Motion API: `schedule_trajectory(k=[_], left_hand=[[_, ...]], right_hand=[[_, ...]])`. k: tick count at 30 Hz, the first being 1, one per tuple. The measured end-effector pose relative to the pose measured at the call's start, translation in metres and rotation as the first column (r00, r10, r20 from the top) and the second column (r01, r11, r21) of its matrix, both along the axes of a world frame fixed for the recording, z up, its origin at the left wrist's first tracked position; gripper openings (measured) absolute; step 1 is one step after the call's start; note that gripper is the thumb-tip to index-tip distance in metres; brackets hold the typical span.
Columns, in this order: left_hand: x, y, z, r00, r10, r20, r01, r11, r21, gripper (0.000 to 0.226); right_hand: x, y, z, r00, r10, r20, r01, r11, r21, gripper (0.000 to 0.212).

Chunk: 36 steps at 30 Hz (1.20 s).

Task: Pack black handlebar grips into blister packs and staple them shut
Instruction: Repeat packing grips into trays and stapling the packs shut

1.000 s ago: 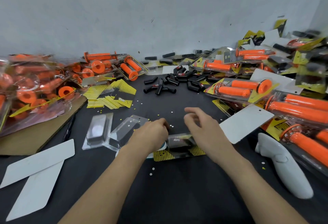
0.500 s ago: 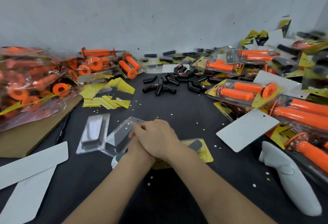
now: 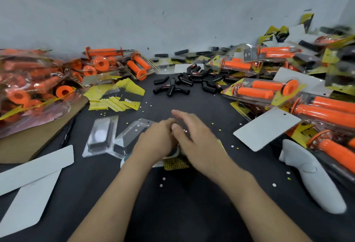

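Note:
A blister pack on a yellow card point(image 3: 175, 164) lies on the dark table right in front of me, mostly covered by my hands. My left hand point(image 3: 155, 142) is curled over a stapler whose teal end point(image 3: 124, 162) sticks out beside my wrist. My right hand point(image 3: 197, 142) is blurred, with its fingers stretched out over the pack just right of the left hand. Several loose black handlebar grips point(image 3: 180, 84) lie in a pile farther back at the centre. Two empty clear blister shells point(image 3: 101, 136) point(image 3: 128, 140) rest to the left of my hands.
Bagged and packed orange grips point(image 3: 34, 92) point(image 3: 265, 90) are heaped at left and right. Yellow cards point(image 3: 115, 97) lie back left, and white cards at right point(image 3: 267, 128) and front left point(image 3: 36, 163). A white handheld device point(image 3: 315, 180) lies at right, cardboard point(image 3: 38, 138) at left.
My right hand came over onto my left hand and pressed down half a second ago. Now it has lifted off and moved right with its fingers spread. The left hand stayed put.

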<state>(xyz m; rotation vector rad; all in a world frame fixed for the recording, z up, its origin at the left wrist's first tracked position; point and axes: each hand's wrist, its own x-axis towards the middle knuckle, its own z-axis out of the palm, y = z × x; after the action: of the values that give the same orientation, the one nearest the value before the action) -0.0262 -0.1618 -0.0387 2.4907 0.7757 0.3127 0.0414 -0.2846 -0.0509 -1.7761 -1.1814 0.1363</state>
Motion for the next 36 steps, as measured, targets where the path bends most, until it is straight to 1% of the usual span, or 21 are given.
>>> schedule_trajectory(k=[1, 2, 3, 5, 6, 7, 9, 11, 14, 16, 17, 19, 21, 24, 27, 29, 30, 32, 33, 34, 36], left_hand=[[0.001, 0.0, -0.001, 1.0, 0.007, 0.017, -0.006, 1.0, -0.006, 0.025], [0.001, 0.0, 0.003, 0.997, 0.02, 0.068, -0.016, 0.999, -0.048, 0.026], [0.0, 0.001, 0.004, 0.992, 0.036, 0.121, -0.025, 0.996, -0.09, 0.025], [-0.004, 0.002, 0.006, 0.97, 0.073, 0.232, -0.023, 0.977, -0.21, 0.026], [-0.005, 0.004, 0.008, 0.956, 0.098, 0.278, -0.019, 0.962, -0.274, 0.026], [-0.007, 0.006, 0.011, 0.945, 0.12, 0.305, -0.017, 0.947, -0.321, 0.027], [-0.008, 0.008, 0.013, 0.929, 0.164, 0.332, -0.025, 0.922, -0.387, 0.028], [-0.007, 0.008, 0.013, 0.922, 0.182, 0.341, -0.026, 0.909, -0.417, 0.028], [-0.006, 0.007, 0.012, 0.934, 0.152, 0.323, -0.017, 0.923, -0.384, 0.027], [-0.004, 0.007, 0.012, 0.941, 0.134, 0.311, -0.02, 0.939, -0.343, 0.027], [-0.004, 0.007, 0.012, 0.942, 0.132, 0.308, -0.024, 0.944, -0.33, 0.027], [-0.004, 0.006, 0.013, 0.94, 0.134, 0.315, -0.026, 0.945, -0.325, 0.027], [-0.005, 0.004, 0.013, 0.939, 0.134, 0.316, -0.026, 0.946, -0.322, 0.027], [-0.006, 0.002, 0.015, 0.936, 0.127, 0.328, -0.022, 0.952, -0.306, 0.026], [-0.008, -0.003, 0.022, 0.897, 0.108, 0.429, 0.023, 0.957, -0.289, 0.024], [-0.011, -0.009, 0.032, 0.859, 0.052, 0.51, 0.12, 0.947, -0.298, 0.028], [-0.014, -0.012, 0.036, 0.844, -0.001, 0.537, 0.188, 0.937, -0.294, 0.034], [-0.018, -0.016, 0.043, 0.821, -0.137, 0.554, 0.323, 0.912, -0.252, 0.051], [-0.02, -0.019, 0.045, 0.815, -0.195, 0.546, 0.37, 0.9, -0.23, 0.054], [-0.021, -0.022, 0.047, 0.81, -0.237, 0.536, 0.402, 0.891, -0.213, 0.051], [-0.019, -0.027, 0.049, 0.794, -0.286, 0.536, 0.429, 0.889, -0.161, 0.029]], right_hand=[[0.009, -0.01, 0.002, 0.998, -0.036, 0.057, 0.04, 0.998, -0.057, 0.039], [0.017, -0.019, 0.004, 0.995, -0.046, 0.085, 0.056, 0.991, -0.125, 0.04], [0.023, -0.027, 0.005, 0.994, -0.029, 0.104, 0.052, 0.975, -0.218, 0.041], [0.03, -0.038, 0.006, 0.985, 0.051, 0.167, 0.024, 0.909, -0.415, 0.046], [0.032, -0.041, 0.005, 0.979, 0.098, 0.181, 0.001, 0.878, -0.479, 0.048], [0.031, -0.042, 0.005, 0.977, 0.131, 0.171, -0.026, 0.86, -0.51, 0.049], [0.031, -0.045, 0.007, 0.977, 0.166, 0.133, -0.073, 0.848, -0.524, 0.051], [0.034, -0.049, 0.009, 0.976, 0.198, 0.091, -0.117, 0.826, -0.552, 0.058], [0.037, -0.057, 0.009, 0.974, 0.227, -0.01, -0.189, 0.786, -0.589, 0.072], [0.04, -0.062, 0.008, 0.969, 0.244, -0.044, -0.221, 0.77, -0.599, 0.082], [0.041, -0.063, 0.007, 0.965, 0.258, -0.045, -0.233, 0.763, -0.603, 0.084], [0.043, -0.065, 0.006, 0.956, 0.291, -0.038, -0.252, 0.748, -0.613, 0.078], [0.046, -0.067, 0.006, 0.953, 0.3, -0.034, -0.259, 0.756, -0.601, 0.066], [0.054, -0.075, 0.014, 0.964, 0.253, -0.086, -0.258, 0.796, -0.547, 0.053], [0.065, -0.087, 0.028, 0.967, 0.208, -0.151, -0.253, 0.866, -0.432, 0.055], [0.072, -0.093, 0.037, 0.963, 0.19, -0.194, -0.247, 0.907, -0.34, 0.058], [0.074, -0.094, 0.039, 0.964, 0.173, -0.204, -0.23, 0.924, -0.305, 0.058], [0.078, -0.096, 0.043, 0.962, 0.138, -0.234, -0.195, 0.95, -0.244, 0.057], [0.079, -0.096, 0.044, 0.955, 0.127, -0.269, -0.187, 0.959, -0.214, 0.056], [0.079, -0.096, 0.045, 0.943, 0.121, -0.31, -0.185, 0.965, -0.187, 0.055], [0.08, -0.097, 0.045, 0.911, 0.117, -0.395, -0.188, 0.971, -0.146, 0.052]])
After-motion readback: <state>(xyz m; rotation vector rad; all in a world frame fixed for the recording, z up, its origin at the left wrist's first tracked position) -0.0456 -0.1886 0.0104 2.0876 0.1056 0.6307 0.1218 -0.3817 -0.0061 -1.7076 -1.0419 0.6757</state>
